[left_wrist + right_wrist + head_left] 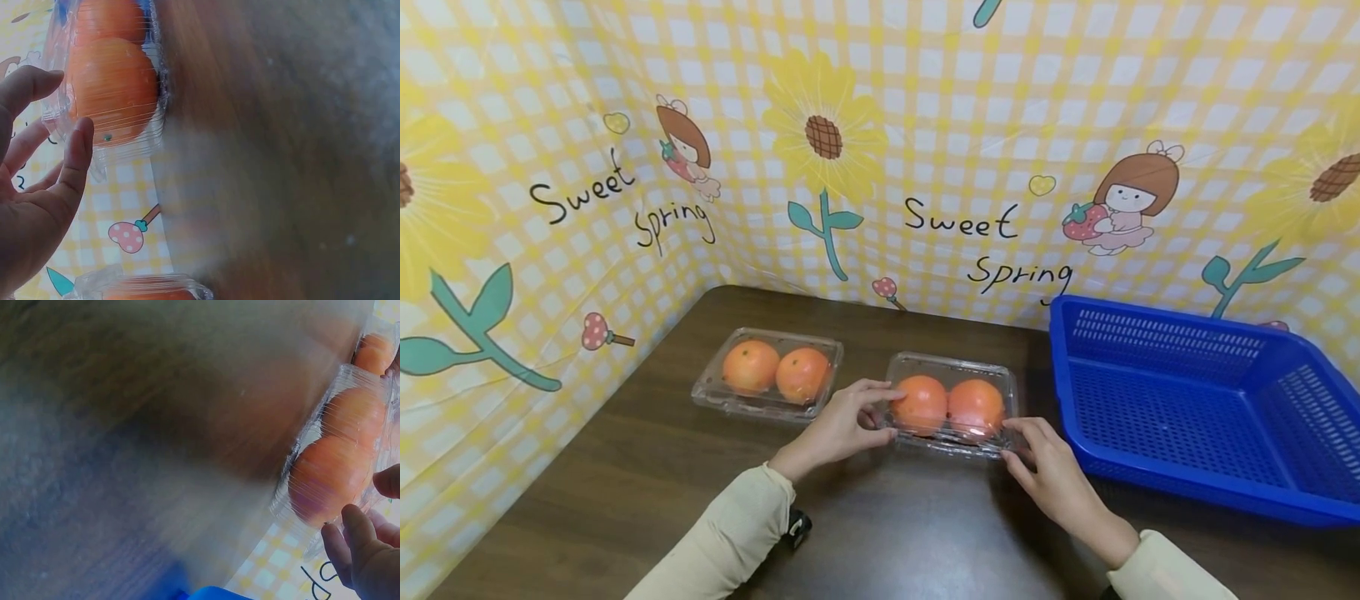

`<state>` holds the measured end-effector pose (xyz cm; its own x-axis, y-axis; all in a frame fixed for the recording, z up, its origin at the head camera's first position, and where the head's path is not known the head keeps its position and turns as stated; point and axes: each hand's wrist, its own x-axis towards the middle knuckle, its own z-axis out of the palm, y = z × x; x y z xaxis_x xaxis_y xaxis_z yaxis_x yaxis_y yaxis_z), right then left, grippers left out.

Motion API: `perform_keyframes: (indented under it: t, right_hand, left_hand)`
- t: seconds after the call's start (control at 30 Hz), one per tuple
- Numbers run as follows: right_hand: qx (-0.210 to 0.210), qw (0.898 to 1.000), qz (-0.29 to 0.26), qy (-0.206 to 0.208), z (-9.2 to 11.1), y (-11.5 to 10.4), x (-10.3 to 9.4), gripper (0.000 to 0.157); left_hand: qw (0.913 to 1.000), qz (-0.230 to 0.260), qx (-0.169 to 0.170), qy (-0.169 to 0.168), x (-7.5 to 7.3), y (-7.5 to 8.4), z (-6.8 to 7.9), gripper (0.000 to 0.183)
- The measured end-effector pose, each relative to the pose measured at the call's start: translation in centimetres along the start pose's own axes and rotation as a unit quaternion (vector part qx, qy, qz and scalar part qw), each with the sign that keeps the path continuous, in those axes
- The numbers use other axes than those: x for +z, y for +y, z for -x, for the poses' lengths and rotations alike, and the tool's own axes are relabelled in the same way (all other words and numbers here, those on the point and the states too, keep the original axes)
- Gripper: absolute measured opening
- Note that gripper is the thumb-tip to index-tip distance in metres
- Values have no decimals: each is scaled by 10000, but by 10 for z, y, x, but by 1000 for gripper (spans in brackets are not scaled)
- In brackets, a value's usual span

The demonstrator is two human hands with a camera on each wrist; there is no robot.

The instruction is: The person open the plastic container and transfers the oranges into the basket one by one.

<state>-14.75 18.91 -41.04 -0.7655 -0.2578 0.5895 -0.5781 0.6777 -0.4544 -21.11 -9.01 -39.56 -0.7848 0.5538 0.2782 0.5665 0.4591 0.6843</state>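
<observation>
A clear plastic fruit box (pixel 955 364) with two oranges (pixel 976 408) in it stands on the table in front of me, its lid down over the fruit. At its left end, my left hand (pixel 842 423) holds it, fingers on the upper edge and thumb at the near corner. My right hand (pixel 1054 475) grips the right end near the front corner. In the left wrist view the thumb and fingers spread around the corner of the box (pixel 112 94). The right wrist view shows fingertips right at its other end, beside an orange (pixel 331 478).
A second clear fruit box (pixel 767 335), also with two oranges, sits to the left on the dark wooden table (pixel 647 475). A blue plastic basket (pixel 1157 383) with perforated sides stands on the right. Yellow checked cloth (pixel 880 100) covers the walls behind and to the left.
</observation>
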Motion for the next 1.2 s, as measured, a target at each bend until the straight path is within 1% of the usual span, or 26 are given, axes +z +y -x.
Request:
perform_keyframes:
  t: [0.2, 0.4, 0.53, 0.67, 0.9, 1.07, 1.2]
  right_hand:
    - [72, 9999, -93, -63, 0, 0, -1, 34]
    - [-140, 9999, -4, -32, 0, 1, -1, 34]
    - [-231, 9997, 68, -27, -1, 2, -1, 33]
    - [-213, 9998, 35, -48, -3, 2, -1, 33]
    - [-320, 9994, 144, 28, -2, 2, -3, 34]
    - [-400, 9989, 228, -8, -2, 4, -3, 33]
    - [-534, 9981, 286, -60, -3, 4, -2, 33]
  left_hand:
    - [9999, 15, -112, 42, 0, 1, 1, 47]
    - [9997, 20, -223, 85, 0, 2, 0, 49]
    - [9997, -94, -224, 46, -1, 2, -2, 48]
    - [9996, -155, -246, 28, -1, 2, -2, 48]
    - [9995, -246, -126, 176, 2, 6, -5, 47]
    - [9992, -276, -226, 171, 2, 8, -6, 47]
    - [9990, -364, -205, 175, 2, 6, -5, 47]
